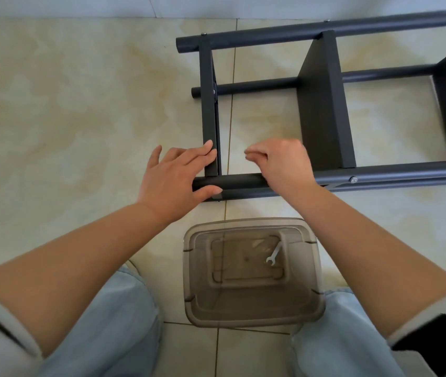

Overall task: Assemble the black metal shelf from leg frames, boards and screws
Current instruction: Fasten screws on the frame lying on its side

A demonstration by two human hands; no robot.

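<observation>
The black metal shelf (322, 104) lies on its side on the tiled floor, with its boards standing upright between the leg tubes. My left hand (175, 178) holds its near left corner, fingers on the end board (208, 104) and thumb against the near leg tube (393, 172). My right hand (284, 164) rests on that tube just right of the corner. Its fingers are curled and the fingertips pinched together, with nothing visible between them. A silver screw head (353, 180) shows on the near tube farther right.
A clear brown plastic box (251, 308) stands between my knees with a small silver wrench (273, 255) inside. Pale floor tiles spread to the left, and a white wall base runs along the top.
</observation>
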